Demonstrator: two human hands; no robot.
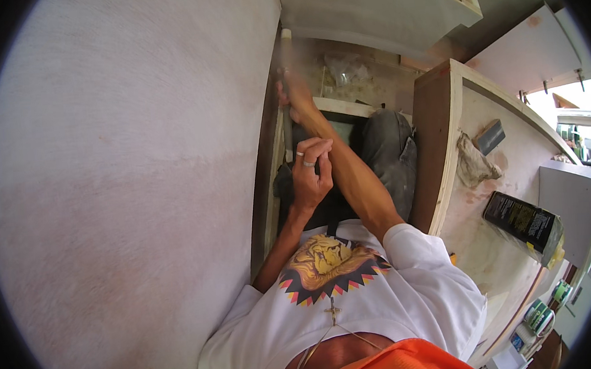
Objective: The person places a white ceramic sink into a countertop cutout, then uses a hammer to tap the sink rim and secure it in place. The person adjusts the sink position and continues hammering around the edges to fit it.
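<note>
1. Slim rod-like tool with a pale, round tip [286,34]: lies along the far end of the right-hand edge of the large, whitish, streaked panel [126,174], the landmark for this list. Its body is partly covered by the hand, and pale haze blurs its outline.
2. Right hand [297,96]: beside the panel's edge, arm outstretched; fingers clamped on the tool.
3. Left hand [313,173], two rings: nearer the wearer along the same panel edge, beside the right forearm; fingers bent and drawn together. Contact with the forearm cannot be told.
4. Dark grey, dusty trouser leg [388,148]: right of the panel, beyond the right forearm.
5. Crumpled clear plastic bag [347,70]: right of the panel's far end.
6. Pale, box-like cabinet piece [379,10]: at the panel's far right corner, extending rightward.
7. Wood-edged cabinet carcass [435,142]: well right of the panel, past the trouser leg.
8. On the carcass, farther right of the panel: dark grey rectangular block [489,137]; crumpled beige cloth [475,160], just beside the block; black rectangular can [519,215], nearer the wearer.
</note>
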